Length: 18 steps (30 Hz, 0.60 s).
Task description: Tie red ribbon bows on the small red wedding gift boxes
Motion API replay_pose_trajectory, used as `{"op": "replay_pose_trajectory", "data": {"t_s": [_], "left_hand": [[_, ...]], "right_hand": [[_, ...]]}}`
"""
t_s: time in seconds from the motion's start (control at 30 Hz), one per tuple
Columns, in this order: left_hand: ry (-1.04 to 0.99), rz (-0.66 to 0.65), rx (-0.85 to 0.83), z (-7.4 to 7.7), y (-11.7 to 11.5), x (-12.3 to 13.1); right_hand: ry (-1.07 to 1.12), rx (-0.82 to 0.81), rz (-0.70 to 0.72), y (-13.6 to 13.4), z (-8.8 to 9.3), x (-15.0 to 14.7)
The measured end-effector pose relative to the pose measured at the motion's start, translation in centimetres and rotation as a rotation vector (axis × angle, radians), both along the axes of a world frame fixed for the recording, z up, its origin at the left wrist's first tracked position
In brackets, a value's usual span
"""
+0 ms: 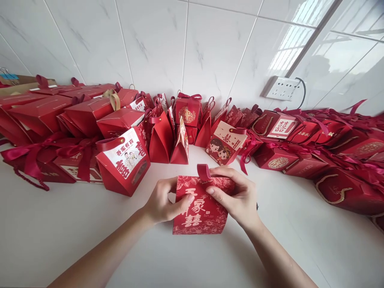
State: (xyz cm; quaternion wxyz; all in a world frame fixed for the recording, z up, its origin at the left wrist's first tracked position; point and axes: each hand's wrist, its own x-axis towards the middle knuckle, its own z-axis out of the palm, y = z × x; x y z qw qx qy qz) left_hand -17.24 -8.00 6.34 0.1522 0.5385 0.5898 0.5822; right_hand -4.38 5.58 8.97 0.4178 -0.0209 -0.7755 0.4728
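Observation:
Between my two hands is a red paper gift box [201,218] with pale Chinese characters and a flower pattern on its front. A dark red ribbon loop [204,172] stands up from its top edge. My left hand [168,200] grips the box's left side, thumb on the front and the other fingers hidden behind. At the upper right, my right hand [237,192] is closed on the box, with its thumb pressed near the base of the loop and its fingers over the top and back. The box's back and inside are hidden.
A red box with a white illustrated panel [129,156] stands to the left. Behind the hands is a box with two cartoon figures [223,144]. Red boxes with ribbons [348,188] line the right. A power strip [282,89] sits against the tiled wall [156,44].

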Motion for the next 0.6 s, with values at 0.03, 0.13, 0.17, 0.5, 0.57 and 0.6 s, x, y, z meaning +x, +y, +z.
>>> {"op": "replay_pose_trajectory", "data": {"t_s": [0.03, 0.13, 0.17, 0.5, 0.57, 0.6], "left_hand": [[0.044, -0.006, 0.018, -0.1, -0.1, 0.0], [0.111, -0.012, 0.059, -0.3, -0.2, 0.1], [0.113, -0.009, 0.069, -0.3, -0.2, 0.1], [0.098, -0.014, 0.008, -0.5, -0.1, 0.1], [0.089, -0.008, 0.023, -0.6, -0.1, 0.0], [0.083, -0.003, 0.032, -0.6, -0.1, 0.0]], "right_hand": [[0.009, 0.011, 0.012, -0.1, 0.1, 0.0], [0.024, 0.011, 0.017, -0.4, 0.3, 0.1], [0.025, -0.003, 0.012, -0.5, 0.4, 0.1], [0.074, -0.097, 0.037, -0.6, 0.0, 0.3], [0.057, -0.129, 0.073, -0.3, -0.4, 0.3], [0.050, -0.152, 0.087, -0.2, -0.6, 0.3]]}}
